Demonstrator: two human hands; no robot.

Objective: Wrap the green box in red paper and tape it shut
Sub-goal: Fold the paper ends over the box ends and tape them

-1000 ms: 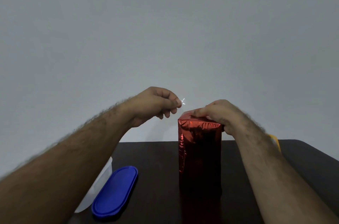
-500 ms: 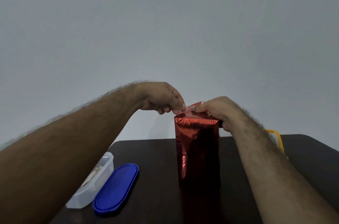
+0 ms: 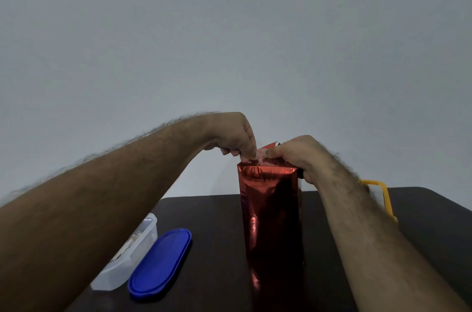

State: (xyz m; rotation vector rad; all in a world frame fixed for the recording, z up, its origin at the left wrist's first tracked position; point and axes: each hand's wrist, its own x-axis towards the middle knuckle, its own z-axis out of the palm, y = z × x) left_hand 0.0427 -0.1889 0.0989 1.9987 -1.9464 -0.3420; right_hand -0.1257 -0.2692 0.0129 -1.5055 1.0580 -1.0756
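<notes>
A pale grey wall (image 3: 229, 43) fills most of the view, and below it a dark table (image 3: 217, 222) is seen. The wrapped box (image 3: 272, 222) is stood upright on the table near its middle, fully covered in shiny red paper (image 3: 268, 176) on every face that shows (none of the green is visible). Its position on the table is much as it was half a second ago.

The left hand (image 3: 236, 136) has been brought down to the box's top edge — a second ago it was held apart from the box, up and to the left, with a small clear piece pinched at its fingertips. Now its fingers are curled and pressed together at the left part of the top, where a pale translucent strip, apparently tape (image 3: 261, 154), is pinched against the paper. The right hand (image 3: 304, 158) is kept where it was in both earlier pictures: draped over the top right corner, fingers curled round the folded paper, a red flap poking up just behind the thumb.

To the left, a clear plastic container (image 3: 132, 258) is partly hidden by the left forearm, with a blue lid (image 3: 161, 264) lying flat just beside it. A yellow-edged object (image 3: 383, 194) — too hidden to name — is seen behind the right forearm.
</notes>
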